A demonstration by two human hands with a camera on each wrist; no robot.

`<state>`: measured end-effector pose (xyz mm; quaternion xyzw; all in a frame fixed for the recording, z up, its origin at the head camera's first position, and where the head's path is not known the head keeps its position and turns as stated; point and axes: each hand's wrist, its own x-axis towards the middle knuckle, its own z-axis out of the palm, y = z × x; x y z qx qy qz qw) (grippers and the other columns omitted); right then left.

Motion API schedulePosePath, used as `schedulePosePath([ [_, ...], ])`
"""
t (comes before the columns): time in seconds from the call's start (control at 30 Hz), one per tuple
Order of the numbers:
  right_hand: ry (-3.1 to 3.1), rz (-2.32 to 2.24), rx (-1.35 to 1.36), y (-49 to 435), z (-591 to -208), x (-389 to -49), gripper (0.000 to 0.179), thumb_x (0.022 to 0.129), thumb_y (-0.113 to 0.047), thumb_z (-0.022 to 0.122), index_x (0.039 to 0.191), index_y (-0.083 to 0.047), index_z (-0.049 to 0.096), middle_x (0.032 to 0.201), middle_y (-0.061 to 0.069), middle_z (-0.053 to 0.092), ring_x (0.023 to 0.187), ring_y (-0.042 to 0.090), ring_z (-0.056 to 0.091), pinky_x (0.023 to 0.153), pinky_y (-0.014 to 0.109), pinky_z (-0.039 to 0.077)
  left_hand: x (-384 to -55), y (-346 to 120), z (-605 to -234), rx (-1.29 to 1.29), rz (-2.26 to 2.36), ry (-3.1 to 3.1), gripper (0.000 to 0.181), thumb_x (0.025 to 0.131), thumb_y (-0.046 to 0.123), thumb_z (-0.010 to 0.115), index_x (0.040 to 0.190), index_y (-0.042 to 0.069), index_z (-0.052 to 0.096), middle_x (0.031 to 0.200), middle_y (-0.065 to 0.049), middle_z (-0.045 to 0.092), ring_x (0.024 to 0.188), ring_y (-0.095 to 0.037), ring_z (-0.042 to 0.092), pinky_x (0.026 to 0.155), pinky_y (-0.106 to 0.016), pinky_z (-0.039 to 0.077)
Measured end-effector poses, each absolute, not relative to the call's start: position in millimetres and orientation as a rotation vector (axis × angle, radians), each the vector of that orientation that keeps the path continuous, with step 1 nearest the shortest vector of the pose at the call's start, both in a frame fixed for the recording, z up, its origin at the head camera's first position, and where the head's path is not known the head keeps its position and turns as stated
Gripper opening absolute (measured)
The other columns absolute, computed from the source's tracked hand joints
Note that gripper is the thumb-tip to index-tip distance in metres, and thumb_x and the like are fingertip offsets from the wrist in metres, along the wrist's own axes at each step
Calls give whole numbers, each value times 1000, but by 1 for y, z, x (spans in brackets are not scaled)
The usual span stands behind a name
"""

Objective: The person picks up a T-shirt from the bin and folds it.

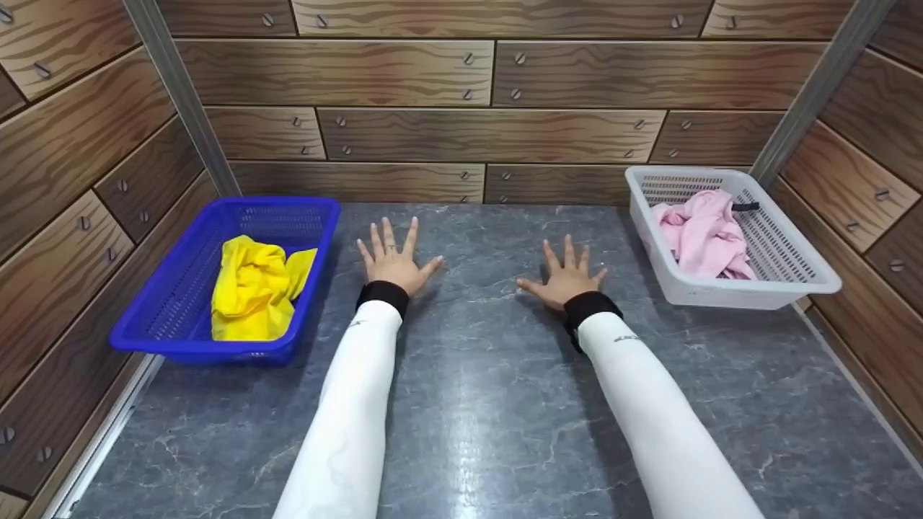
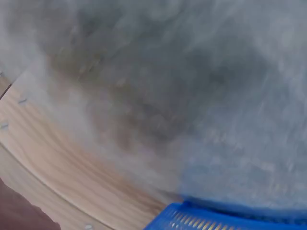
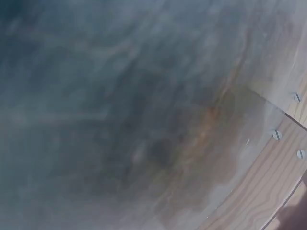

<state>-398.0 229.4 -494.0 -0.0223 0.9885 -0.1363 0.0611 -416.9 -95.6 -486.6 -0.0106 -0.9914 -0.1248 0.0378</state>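
My left hand: palm down, fingers spread, holding nothing.
My right hand: also spread, holding nothing.
Yellow cloth: left, in the blue basket; looks light and soft, best pinched at a top fold.
Pink cloth: far right, in the white basket; seems equally limp; I'd gather a raised fold.

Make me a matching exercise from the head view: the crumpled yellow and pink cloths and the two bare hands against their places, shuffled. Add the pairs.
Column one:
1. Crumpled yellow cloth
2. Bare right hand
3. Crumpled pink cloth
4. Bare left hand

Column two:
A. Inside the white rectangular plastic basket
B. Spread open, nearer the blue rectangular plastic basket
C. Inside the blue basket
D. Spread open, nearer the white basket

Pairs: 1-C, 2-D, 3-A, 4-B
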Motion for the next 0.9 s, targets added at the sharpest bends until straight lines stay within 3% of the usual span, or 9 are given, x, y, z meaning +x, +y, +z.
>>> schedulePosePath([
  [0.23,2743,-458,-87,229,-501,-394,116,85,-85,52,167,-22,0,168,24,-19,147,59,-22,108,84,7,-419,-116,-444,-15,-439,-3012,94,96,79,40,166,36,-8,168,-22,-22,153,-43,-22,118,-67,-14],
  [0.53,2716,-429,-102,232,-512,-401,120,83,-85,56,167,-18,3,168,27,-16,145,61,-21,112,81,9,-417,-176,-389,70,-525,-2985,95,96,80,33,164,35,-14,165,-27,-25,151,-46,-27,114,-68,-20],
  [0.73,2727,-418,-115,231,-511,-400,118,84,-83,56,167,-18,4,168,28,-15,145,62,-19,113,80,8,-404,-245,-372,182,-557,-2974,100,92,86,27,163,32,-18,161,-34,-27,147,-53,-28,110,-72,-22],
  [0.9,2730,-428,-116,230,-510,-399,116,85,-81,57,167,-18,4,167,28,-15,145,62,-20,113,79,9,-389,-301,-382,321,-597,-3030,110,88,90,28,162,26,-21,156,-41,-29,143,-60,-28,107,-76,-21],
])
